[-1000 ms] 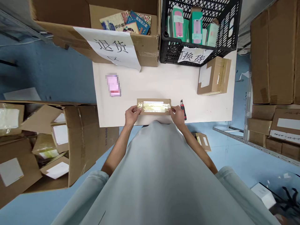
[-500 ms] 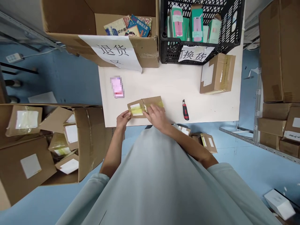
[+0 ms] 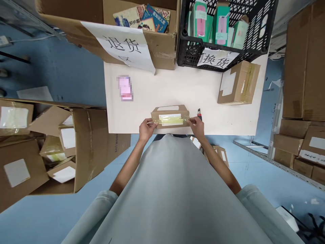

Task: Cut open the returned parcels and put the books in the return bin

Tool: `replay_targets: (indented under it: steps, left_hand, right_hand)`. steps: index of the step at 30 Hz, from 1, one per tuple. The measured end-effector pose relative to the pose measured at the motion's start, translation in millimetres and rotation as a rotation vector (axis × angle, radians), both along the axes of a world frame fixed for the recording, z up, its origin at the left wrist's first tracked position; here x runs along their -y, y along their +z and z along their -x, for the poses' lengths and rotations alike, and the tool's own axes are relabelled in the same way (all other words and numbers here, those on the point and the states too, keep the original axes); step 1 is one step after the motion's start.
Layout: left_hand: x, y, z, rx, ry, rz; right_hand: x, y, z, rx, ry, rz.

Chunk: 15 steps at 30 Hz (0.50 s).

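A small brown cardboard box (image 3: pixel 154 114) lies near the front edge of the white table (image 3: pixel 162 88), its long side facing me. White labels and a strip of shiny yellowish tape show on it. My left hand (image 3: pixel 147 129) pinches the box's left end, fingers closed at the tape's edge. At the other end, my right hand (image 3: pixel 197 127) grips the right corner between thumb and fingers. Just behind the right hand is a red and black utility knife (image 3: pixel 199 114), its lower part hidden by that hand.
A large carton (image 3: pixel 162 51) with books and a black crate (image 3: pixel 188 51) of green boxes stand at the back. A taped box (image 3: pixel 232 98) sits at the right, a pixelated pink item (image 3: pixel 125 88) at the left. An open carton (image 3: pixel 91 149) of parcels stands lower left.
The small box has turned to show its long taped side and moved slightly right. My right hand has shifted from its top to its right end; the left still holds the left end.
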State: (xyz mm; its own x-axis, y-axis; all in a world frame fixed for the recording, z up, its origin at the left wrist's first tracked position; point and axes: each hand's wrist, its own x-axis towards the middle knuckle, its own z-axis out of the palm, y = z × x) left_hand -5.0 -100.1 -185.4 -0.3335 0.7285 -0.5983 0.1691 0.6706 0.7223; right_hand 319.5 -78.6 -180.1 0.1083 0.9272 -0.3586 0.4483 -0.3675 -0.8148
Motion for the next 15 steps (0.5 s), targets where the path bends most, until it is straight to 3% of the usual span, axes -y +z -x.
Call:
replay_targets:
  steps: [5, 8, 11, 15]
  left_hand:
    - [46.0, 0.9, 0.7, 0.11, 0.037, 0.044]
    - [59.1, -2.0, -2.0, 0.125, 0.062, 0.053]
    - [52.9, -4.3, -5.9, 0.135, 0.098, 0.022]
    - [19.6, -4.0, -6.4, 0.085, 0.114, -0.064]
  right_hand:
    - [48.8, -1.0, -6.7, -0.03, -0.012, 0.098]
    - [61.7, -2.7, -9.0, -0.048, -0.041, 0.123]
    - [53.6, -3.9, -7.7, -0.053, -0.04, 0.101]
    - [17.5, -3.2, -1.5, -0.017, -0.027, 0.039]
